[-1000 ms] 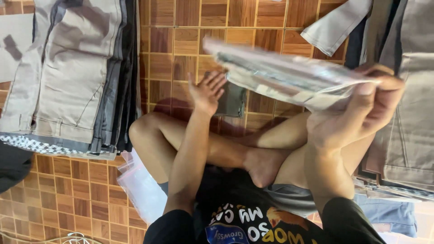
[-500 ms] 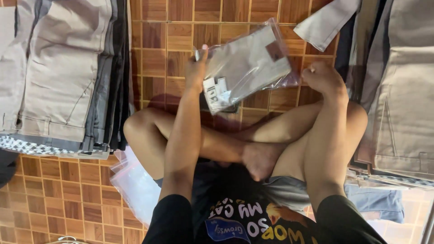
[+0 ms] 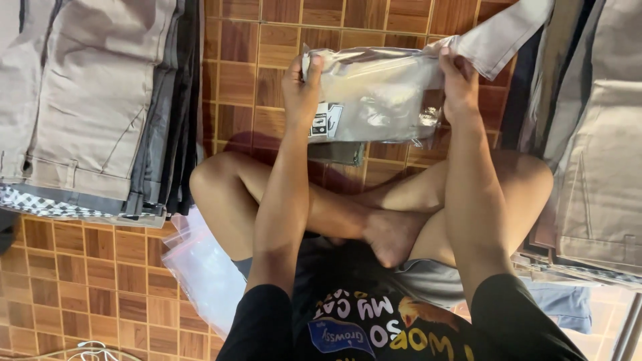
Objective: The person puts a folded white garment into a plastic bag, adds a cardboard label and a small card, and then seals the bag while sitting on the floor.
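I hold a clear plastic bag with a folded beige garment (image 3: 378, 93) level in front of me, above the floor. My left hand (image 3: 301, 87) grips its left end, thumb on top by a white tag. My right hand (image 3: 458, 80) grips its right end. A darker folded garment (image 3: 338, 152) lies on the tiles just beneath the bag. I sit cross-legged, my knees under my forearms.
A stack of folded beige, grey and black trousers (image 3: 100, 100) lies at the left. Another stack of folded trousers (image 3: 588, 134) rises at the right. Empty clear plastic bags (image 3: 204, 267) lie by my left thigh. The floor is brown wooden tile (image 3: 80, 281).
The bagged garment went from my right hand alone into both hands. It turned from tilted to level and moved up and away from me.
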